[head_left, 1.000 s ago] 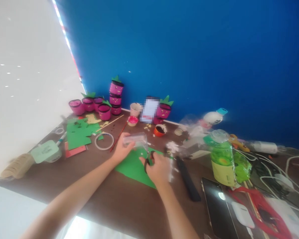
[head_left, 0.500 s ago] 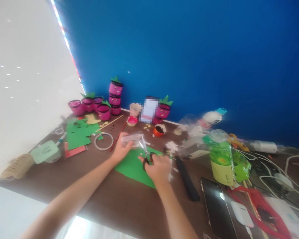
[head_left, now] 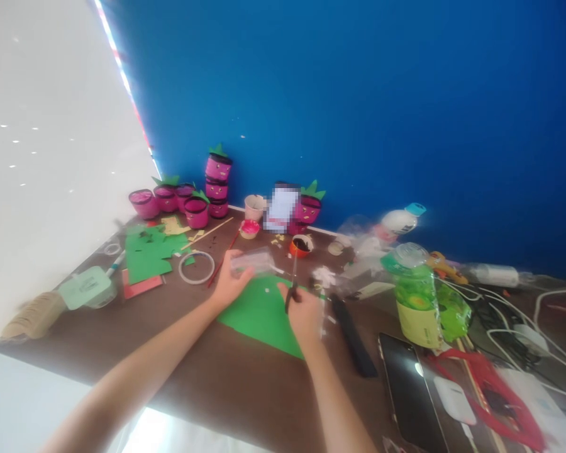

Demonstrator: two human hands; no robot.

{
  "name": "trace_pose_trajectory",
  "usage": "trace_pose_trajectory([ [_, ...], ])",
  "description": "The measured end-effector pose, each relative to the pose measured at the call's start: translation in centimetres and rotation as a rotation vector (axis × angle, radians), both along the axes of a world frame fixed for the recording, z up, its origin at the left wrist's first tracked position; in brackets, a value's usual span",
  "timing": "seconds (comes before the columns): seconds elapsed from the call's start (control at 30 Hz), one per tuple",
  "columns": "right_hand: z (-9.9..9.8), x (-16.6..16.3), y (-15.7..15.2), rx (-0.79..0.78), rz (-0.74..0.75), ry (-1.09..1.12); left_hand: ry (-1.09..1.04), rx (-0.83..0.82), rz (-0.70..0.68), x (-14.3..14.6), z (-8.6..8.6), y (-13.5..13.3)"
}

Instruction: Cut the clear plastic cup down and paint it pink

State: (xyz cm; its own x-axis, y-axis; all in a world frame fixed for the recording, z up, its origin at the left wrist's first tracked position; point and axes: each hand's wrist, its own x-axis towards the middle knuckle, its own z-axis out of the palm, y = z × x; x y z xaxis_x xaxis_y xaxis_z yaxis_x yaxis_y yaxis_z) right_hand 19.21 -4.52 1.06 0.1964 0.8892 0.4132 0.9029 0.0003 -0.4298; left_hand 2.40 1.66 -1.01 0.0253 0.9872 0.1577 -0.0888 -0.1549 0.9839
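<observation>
Grip of the left hand (head_left: 231,281) is seen clamped on a small clear plastic container (head_left: 253,260), held at the far edge of a green paper sheet (head_left: 259,313) laid flat on the brown tabletop (head_left: 207,377). Grip of the right hand (head_left: 306,314) is closed through the loops of black-handled scissors (head_left: 292,286), blades pointed to 12 o'clock over the sheet. A white tape ring (head_left: 197,267) is spotted at 9 o'clock of the container.

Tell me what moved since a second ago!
The right hand swung the scissors rightward, off the clear plastic piece; the blades now point up. The left hand kept holding the plastic, and the green paper stayed put.
</observation>
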Motion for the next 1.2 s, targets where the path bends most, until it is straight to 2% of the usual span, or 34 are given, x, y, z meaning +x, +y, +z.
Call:
trace_pose_trajectory([
  [0.07,0.5,-0.4,-0.1,-0.031,0.058,0.046,0.052,0.035,0.059,-0.1,0.2,0.0],
  [0.17,1.3,-1.1,-0.3,-0.046,0.117,-0.010,0.087,0.079,0.092,-0.2,0.6,-0.1],
  [0.37,1.2,-1.3,-0.4,-0.044,0.104,-0.143,-0.016,0.084,-0.040,-0.5,0.6,0.0],
  [0.5,1.0,-0.4,-0.3,0.002,0.105,-0.219,0.062,0.148,-0.122,-1.0,0.5,0.6],
  [0.7,1.5,1.0,-0.2,0.066,0.225,-0.345,0.294,0.309,-0.132,-1.5,0.2,0.9],
  [0.8,1.6,1.3,-0.2,0.114,0.236,-0.374,0.373,0.401,-0.103,-1.4,-0.1,0.9],
  [1.2,2.1,1.6,-0.2,0.149,0.271,-0.359,0.393,0.422,-0.089,-1.1,-0.9,1.3],
])
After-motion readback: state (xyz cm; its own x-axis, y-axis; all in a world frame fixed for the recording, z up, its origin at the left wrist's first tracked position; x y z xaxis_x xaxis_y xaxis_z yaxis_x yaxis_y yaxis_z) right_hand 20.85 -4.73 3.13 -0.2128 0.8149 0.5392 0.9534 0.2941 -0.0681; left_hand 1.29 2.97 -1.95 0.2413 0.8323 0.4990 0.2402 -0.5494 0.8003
